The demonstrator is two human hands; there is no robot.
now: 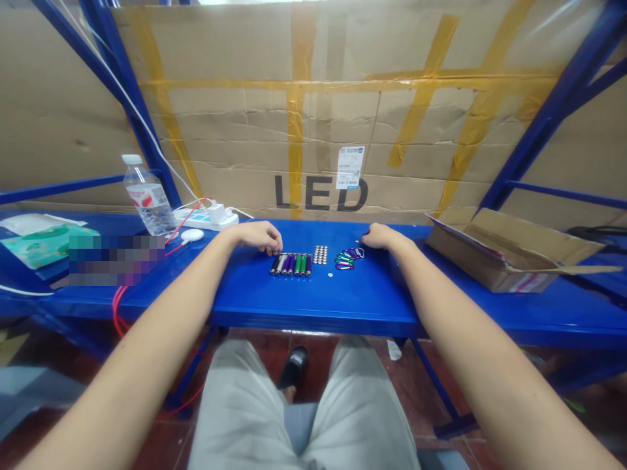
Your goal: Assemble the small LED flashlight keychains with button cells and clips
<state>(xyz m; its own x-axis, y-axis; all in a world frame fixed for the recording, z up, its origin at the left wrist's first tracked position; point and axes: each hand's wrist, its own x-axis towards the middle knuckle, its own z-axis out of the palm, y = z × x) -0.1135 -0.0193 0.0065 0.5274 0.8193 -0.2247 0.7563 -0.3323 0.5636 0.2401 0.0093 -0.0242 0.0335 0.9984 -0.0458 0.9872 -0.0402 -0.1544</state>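
Observation:
My left hand (264, 236) rests on the blue bench with its fingers curled together. Its fingertips are at the far left end of a row of small metal tubes (291, 264) resembling mini flashlights, in black, silver, purple and green. Whatever those fingers may hold is hidden. Beside the row stands a block of small round silver pieces (321, 254), like button cells. To their right, several coloured carabiners (345, 259) lie in a curved line. Just beyond them my right hand (381, 236) is closed, pinching a dark carabiner (365, 239) that is mostly covered.
An open cardboard box (509, 254) stands at right. On the left are a water bottle (147, 199), a power strip (208, 217), a white round puck (191, 235) with a red cable, and a tissue pack (46, 245). A large taped carton (235, 143) stands behind the blue bench (313, 300).

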